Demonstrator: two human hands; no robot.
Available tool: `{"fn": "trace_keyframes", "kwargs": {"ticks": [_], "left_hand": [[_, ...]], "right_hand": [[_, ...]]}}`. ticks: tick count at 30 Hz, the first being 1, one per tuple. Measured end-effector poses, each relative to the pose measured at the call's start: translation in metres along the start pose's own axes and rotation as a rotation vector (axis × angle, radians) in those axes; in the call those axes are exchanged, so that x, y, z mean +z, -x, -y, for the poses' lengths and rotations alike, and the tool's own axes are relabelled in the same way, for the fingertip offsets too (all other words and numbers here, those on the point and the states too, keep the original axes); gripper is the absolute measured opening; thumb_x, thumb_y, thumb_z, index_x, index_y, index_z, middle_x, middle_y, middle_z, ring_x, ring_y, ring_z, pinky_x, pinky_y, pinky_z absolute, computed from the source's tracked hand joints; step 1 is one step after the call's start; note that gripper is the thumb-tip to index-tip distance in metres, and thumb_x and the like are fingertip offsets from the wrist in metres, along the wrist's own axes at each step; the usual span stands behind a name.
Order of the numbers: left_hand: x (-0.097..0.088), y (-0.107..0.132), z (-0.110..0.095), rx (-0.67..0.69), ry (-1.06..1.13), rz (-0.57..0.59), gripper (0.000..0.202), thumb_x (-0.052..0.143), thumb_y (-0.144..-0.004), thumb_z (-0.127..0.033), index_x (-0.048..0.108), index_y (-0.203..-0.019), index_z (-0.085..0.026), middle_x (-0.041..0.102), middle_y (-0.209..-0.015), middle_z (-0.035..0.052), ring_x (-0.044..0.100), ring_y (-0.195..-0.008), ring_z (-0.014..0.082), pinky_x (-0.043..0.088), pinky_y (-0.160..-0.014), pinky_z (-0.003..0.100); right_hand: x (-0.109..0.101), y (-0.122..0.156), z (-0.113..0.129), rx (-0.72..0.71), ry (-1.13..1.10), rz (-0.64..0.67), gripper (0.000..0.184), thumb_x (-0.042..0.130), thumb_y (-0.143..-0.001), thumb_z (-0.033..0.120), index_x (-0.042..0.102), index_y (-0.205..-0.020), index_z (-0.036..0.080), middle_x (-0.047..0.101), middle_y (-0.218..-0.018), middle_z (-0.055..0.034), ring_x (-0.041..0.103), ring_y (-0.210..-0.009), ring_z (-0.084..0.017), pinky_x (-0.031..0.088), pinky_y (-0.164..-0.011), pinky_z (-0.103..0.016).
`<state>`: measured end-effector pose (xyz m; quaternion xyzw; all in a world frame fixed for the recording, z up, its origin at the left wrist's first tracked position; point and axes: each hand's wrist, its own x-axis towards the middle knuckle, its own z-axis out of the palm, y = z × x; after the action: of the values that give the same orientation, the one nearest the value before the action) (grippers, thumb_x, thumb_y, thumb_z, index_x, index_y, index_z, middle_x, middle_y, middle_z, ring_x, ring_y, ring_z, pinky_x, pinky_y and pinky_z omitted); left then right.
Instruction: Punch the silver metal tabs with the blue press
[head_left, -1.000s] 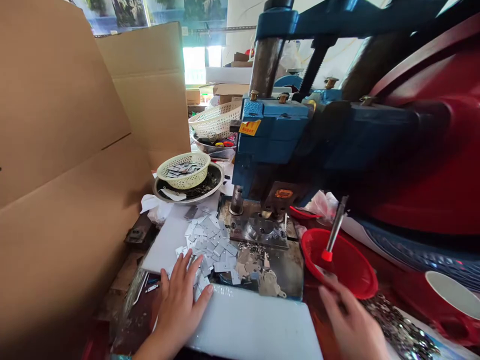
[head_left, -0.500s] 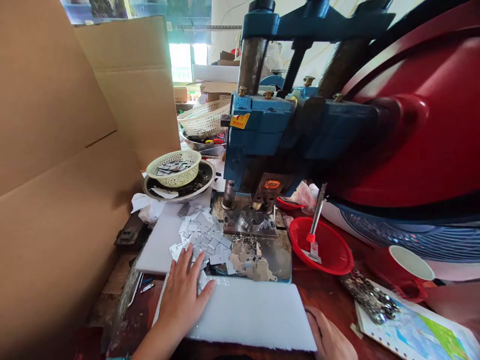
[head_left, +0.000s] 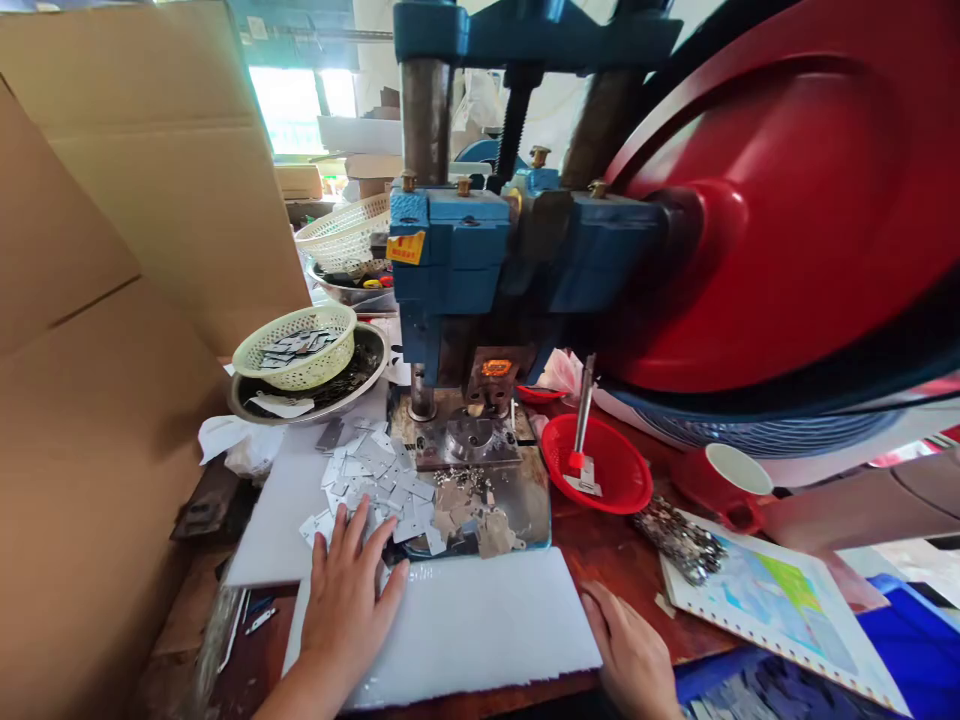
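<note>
My left hand [head_left: 349,595] lies with fingers spread over the left part of a white foam board [head_left: 480,625]. Its fingertips reach the near edge of a loose pile of thin grey metal plates [head_left: 382,480]. At the board's right edge rests my right hand [head_left: 630,645], its fingers curled; what they hold, if anything, is hidden. Beyond the board stands a blue press [head_left: 457,250], with a round steel die [head_left: 472,437] on its base. Brownish flat metal pieces [head_left: 487,520] and small scraps lie in front of the die.
A red basket [head_left: 634,490] holding a metal-handled tool [head_left: 583,420] sits right of the press. Further right are a red mug [head_left: 712,490] and a spiral notebook [head_left: 795,610]. A pale green basket [head_left: 330,365] sits in a steel bowl [head_left: 371,385]. Cardboard [head_left: 82,430] walls the left; a red wheel [head_left: 795,230] overhangs the right.
The view has swung to the right, so everything sits further left and a blue bin shows at the lower right. Both hands keep nearly the same places on and beside the board.
</note>
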<state>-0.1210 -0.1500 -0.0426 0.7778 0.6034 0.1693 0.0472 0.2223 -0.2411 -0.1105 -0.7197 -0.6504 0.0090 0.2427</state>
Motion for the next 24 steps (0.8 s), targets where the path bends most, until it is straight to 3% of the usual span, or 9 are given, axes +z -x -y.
{"fn": "trace_keyframes", "kwargs": {"ticks": [4, 7, 11, 15, 19, 24], "left_hand": [[0.002, 0.0, 0.001, 0.029, -0.002, -0.031, 0.038, 0.051, -0.085, -0.034, 0.055, -0.122, -0.03, 0.036, -0.146, 0.0059, 0.024, -0.136, 0.0359, 0.026, -0.102, 0.064], [0.004, 0.001, 0.001, 0.038, -0.025, -0.045, 0.036, 0.052, -0.084, -0.035, 0.057, -0.12, -0.03, 0.039, -0.143, 0.0059, 0.028, -0.134, 0.0346, 0.027, -0.103, 0.062], [0.004, 0.001, 0.002, 0.045, -0.059, -0.059, 0.035, 0.052, -0.084, -0.036, 0.058, -0.117, -0.029, 0.043, -0.141, 0.0057, 0.032, -0.133, 0.0331, 0.03, -0.103, 0.059], [0.004, 0.003, 0.003, 0.048, -0.056, -0.108, 0.032, 0.053, -0.083, -0.036, 0.06, -0.114, -0.029, 0.048, -0.136, 0.0051, 0.037, -0.13, 0.0325, 0.033, -0.103, 0.056], [0.001, 0.006, 0.002, 0.034, -0.04, -0.166, 0.03, 0.054, -0.082, -0.035, 0.061, -0.111, -0.027, 0.052, -0.13, 0.0054, 0.044, -0.125, 0.03, 0.037, -0.103, 0.05], [-0.003, 0.005, -0.004, -0.002, -0.035, -0.176, 0.029, 0.054, -0.083, -0.032, 0.062, -0.11, -0.027, 0.053, -0.129, 0.0059, 0.046, -0.122, 0.0284, 0.038, -0.103, 0.049]], "right_hand": [[-0.003, -0.003, 0.002, 0.147, -0.098, -0.075, 0.039, 0.04, -0.088, 0.049, 0.065, -0.092, 0.02, 0.072, -0.088, -0.0083, 0.068, -0.079, -0.022, 0.055, -0.07, -0.033], [-0.018, -0.026, 0.019, 0.193, -0.211, -0.163, 0.035, 0.04, -0.089, 0.045, 0.064, -0.094, 0.021, 0.069, -0.088, -0.0085, 0.065, -0.08, -0.021, 0.053, -0.07, -0.033], [-0.036, -0.081, 0.059, -0.049, -0.351, 0.068, 0.023, 0.047, -0.088, 0.035, 0.066, -0.094, 0.024, 0.066, -0.091, -0.0062, 0.059, -0.088, -0.021, 0.047, -0.08, -0.035], [-0.033, -0.125, 0.085, -0.127, -0.411, 0.306, 0.018, 0.052, -0.085, 0.027, 0.068, -0.093, 0.023, 0.063, -0.091, -0.0054, 0.057, -0.089, -0.02, 0.045, -0.081, -0.032], [-0.023, -0.142, 0.092, -0.153, -0.378, 0.457, 0.015, 0.055, -0.083, 0.026, 0.07, -0.086, 0.024, 0.064, -0.09, -0.0046, 0.056, -0.09, -0.02, 0.043, -0.082, -0.031], [-0.019, -0.149, 0.096, -0.191, -0.277, 0.536, 0.013, 0.057, -0.082, 0.026, 0.07, -0.083, 0.026, 0.064, -0.089, -0.0037, 0.057, -0.09, -0.02, 0.041, -0.08, -0.031]]}}
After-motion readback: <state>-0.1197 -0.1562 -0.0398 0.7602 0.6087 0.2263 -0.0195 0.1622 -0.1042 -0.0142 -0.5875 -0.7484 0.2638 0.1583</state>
